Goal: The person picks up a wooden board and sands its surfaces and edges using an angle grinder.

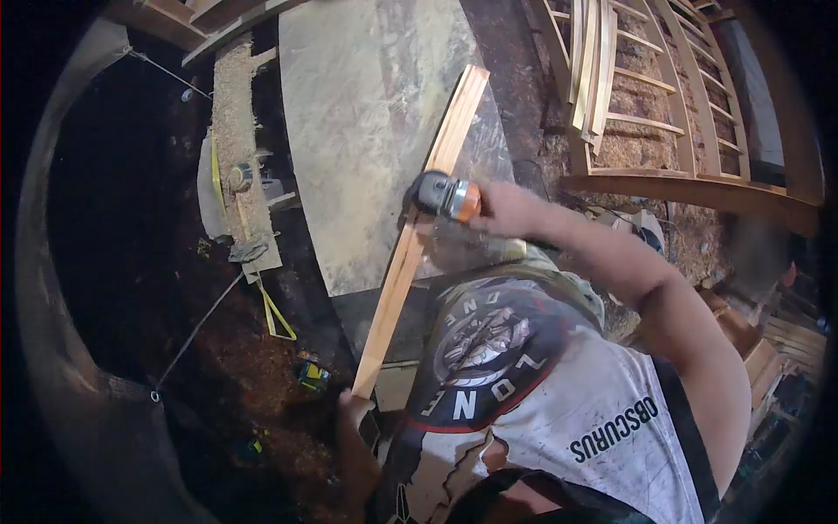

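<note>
My right hand [506,210] is wrapped round the orange body of an angle grinder [445,194]. The tool's dark head and silver collar lie over a long, pale wooden strip [390,306], around its middle. My left hand [353,406] is closed on the near end of this strip. The strip runs diagonally away from me, its far end above a broad, dusty board [367,113]. The grinder hides part of the strip, and its disc's contact with the wood cannot be made out clearly.
A narrow plank [234,113] covered in sawdust stands at the left, with a tape roll [240,177] on it. Slatted wooden frames [646,96] lean at the upper right. A yellow-and-black tool [312,375] lies on the dark, littered ground. Cords hang from a dark sheet at left.
</note>
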A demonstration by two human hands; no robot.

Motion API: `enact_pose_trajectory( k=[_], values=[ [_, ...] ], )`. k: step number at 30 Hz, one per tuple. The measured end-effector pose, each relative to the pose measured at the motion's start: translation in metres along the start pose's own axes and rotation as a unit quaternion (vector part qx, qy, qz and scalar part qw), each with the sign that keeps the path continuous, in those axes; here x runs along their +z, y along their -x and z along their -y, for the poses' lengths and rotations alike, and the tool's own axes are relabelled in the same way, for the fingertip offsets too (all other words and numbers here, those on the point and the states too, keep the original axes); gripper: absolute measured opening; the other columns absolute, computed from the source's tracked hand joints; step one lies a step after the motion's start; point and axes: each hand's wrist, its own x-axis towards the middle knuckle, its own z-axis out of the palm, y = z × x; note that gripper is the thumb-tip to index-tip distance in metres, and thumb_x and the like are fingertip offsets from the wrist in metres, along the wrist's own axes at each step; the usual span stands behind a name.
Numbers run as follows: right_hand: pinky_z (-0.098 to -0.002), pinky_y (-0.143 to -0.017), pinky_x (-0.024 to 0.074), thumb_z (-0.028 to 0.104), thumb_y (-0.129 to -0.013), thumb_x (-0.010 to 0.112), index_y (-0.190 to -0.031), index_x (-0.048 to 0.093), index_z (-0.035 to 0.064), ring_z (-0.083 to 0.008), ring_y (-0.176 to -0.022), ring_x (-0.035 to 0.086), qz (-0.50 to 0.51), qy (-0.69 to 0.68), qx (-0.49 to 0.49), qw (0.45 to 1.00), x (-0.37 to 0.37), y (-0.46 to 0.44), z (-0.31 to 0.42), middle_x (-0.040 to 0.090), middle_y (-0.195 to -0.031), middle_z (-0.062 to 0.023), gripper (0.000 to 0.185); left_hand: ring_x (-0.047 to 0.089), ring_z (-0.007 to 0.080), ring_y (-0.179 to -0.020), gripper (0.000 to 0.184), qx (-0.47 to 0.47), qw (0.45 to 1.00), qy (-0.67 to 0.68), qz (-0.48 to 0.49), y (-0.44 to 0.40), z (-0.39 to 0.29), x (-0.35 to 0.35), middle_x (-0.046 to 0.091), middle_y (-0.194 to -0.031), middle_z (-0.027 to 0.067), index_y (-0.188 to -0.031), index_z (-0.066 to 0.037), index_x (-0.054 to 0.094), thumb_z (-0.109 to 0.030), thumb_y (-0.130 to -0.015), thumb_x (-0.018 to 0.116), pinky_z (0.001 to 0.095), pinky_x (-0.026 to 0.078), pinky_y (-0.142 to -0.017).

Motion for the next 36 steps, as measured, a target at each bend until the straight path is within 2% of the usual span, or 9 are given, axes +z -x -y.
enact_pose_trajectory(
  k=[5, 10, 11, 19, 21, 24, 27, 30, 36],
  values=[
    [-0.0394, -0.092, 0.052, 0.031, -0.08, 0.075, -0.121, 0.06, 0.0002, -0.0299, -0.102, 0.068, -0.098, -0.087, 0.036, 0.991, -0.069, -0.026, -0.052, 0.071, -0.109, -0.0191, 0.054, 0.07, 0.0358, -0.087, 0.047, -0.046, 0.998, 0.018, -0.038, -0.008, 0.016, 0.012, 0.07, -0.091, 0.0197, -0.095, 0.002, 0.062, -0.02, -0.059, 0.084, 0.0451, 0.055, -0.079],
    [-0.0372, -0.09, 0.0507, 0.033, -0.082, 0.072, -0.119, 0.062, 0.0017, -0.0233, -0.1, 0.068, -0.136, -0.038, 0.033, 0.989, -0.125, -0.06, -0.087, 0.071, -0.106, -0.016, 0.05, 0.068, 0.0408, -0.092, 0.046, 0.038, 0.995, 0.014, -0.096, -0.015, -0.08, -0.002, 0.07, -0.094, 0.0208, -0.097, -0.002, 0.061, -0.022, -0.061, 0.082, 0.0466, 0.055, -0.08],
    [-0.0334, -0.089, 0.0494, 0.026, -0.084, 0.071, -0.118, 0.061, 0.004, -0.0166, -0.095, 0.064, -0.121, -0.025, 0.047, 0.991, -0.137, -0.06, -0.083, 0.069, -0.102, -0.0076, 0.041, 0.068, 0.0421, -0.094, 0.046, 0.079, 0.99, 0.007, -0.119, -0.021, -0.096, -0.004, 0.07, -0.094, 0.0207, -0.098, -0.003, 0.061, -0.023, -0.061, 0.082, 0.0471, 0.056, -0.081],
    [-0.0352, -0.086, 0.0507, 0.028, -0.086, 0.07, -0.12, 0.061, 0.0032, -0.016, -0.094, 0.064, -0.109, -0.034, 0.101, 0.988, -0.122, -0.071, -0.1, 0.069, -0.101, -0.0082, 0.042, 0.068, 0.041, -0.097, 0.045, 0.013, 0.997, -0.026, -0.067, -0.036, -0.103, -0.006, 0.07, -0.099, 0.0202, -0.097, -0.003, 0.063, -0.021, -0.06, 0.082, 0.0482, 0.055, -0.084],
    [-0.0355, -0.087, 0.0511, 0.026, -0.087, 0.069, -0.121, 0.061, 0.0023, -0.0155, -0.095, 0.064, -0.119, 0.0, 0.014, 0.993, -0.087, -0.055, -0.08, 0.069, -0.103, -0.0099, 0.042, 0.068, 0.0409, -0.097, 0.046, 0.013, 0.998, -0.012, -0.06, -0.038, -0.101, -0.007, 0.07, -0.1, 0.0203, -0.098, -0.003, 0.063, -0.021, -0.06, 0.082, 0.0482, 0.054, -0.084],
    [-0.0357, -0.088, 0.0516, 0.026, -0.086, 0.07, -0.12, 0.062, 0.0012, -0.0163, -0.097, 0.064, -0.077, 0.047, 0.037, 0.995, -0.073, -0.022, -0.019, 0.07, -0.104, -0.0114, 0.043, 0.068, 0.0408, -0.097, 0.048, 0.045, 0.996, -0.039, -0.071, -0.042, -0.098, -0.009, 0.07, -0.1, 0.0204, -0.1, -0.002, 0.064, -0.022, -0.061, 0.083, 0.0482, 0.054, -0.083],
    [-0.0361, -0.089, 0.0517, 0.029, -0.085, 0.07, -0.119, 0.062, 0.0011, -0.0192, -0.098, 0.066, -0.071, -0.055, 0.095, 0.991, -0.106, -0.032, -0.049, 0.07, -0.104, -0.0125, 0.045, 0.068, 0.0407, -0.096, 0.046, 0.025, 0.996, -0.023, -0.077, -0.041, -0.096, -0.008, 0.07, -0.097, 0.0207, -0.098, -0.001, 0.063, -0.021, -0.062, 0.083, 0.0478, 0.054, -0.081],
    [-0.0371, -0.084, 0.0525, 0.038, -0.08, 0.073, -0.114, 0.065, 0.0016, -0.0224, -0.091, 0.068, -0.189, -0.035, 0.053, 0.98, -0.131, -0.06, -0.097, 0.072, -0.099, -0.0123, 0.05, 0.069, 0.0407, -0.095, 0.042, 0.042, 0.996, -0.034, -0.076, -0.038, -0.103, -0.015, 0.07, -0.096, 0.0221, -0.097, 0.0, 0.064, -0.02, -0.064, 0.082, 0.0474, 0.054, -0.08],
    [-0.0364, -0.078, 0.0513, 0.039, -0.081, 0.072, -0.112, 0.064, 0.0016, -0.0211, -0.083, 0.065, -0.141, -0.085, 0.123, 0.979, -0.143, -0.093, -0.108, 0.069, -0.091, -0.0103, 0.05, 0.07, 0.0415, -0.093, 0.034, 0.032, 0.996, -0.011, -0.086, -0.016, -0.135, -0.035, 0.071, -0.094, 0.0257, -0.095, 0.003, 0.067, -0.015, -0.068, 0.076, 0.0479, 0.055, -0.077]
  ],
)
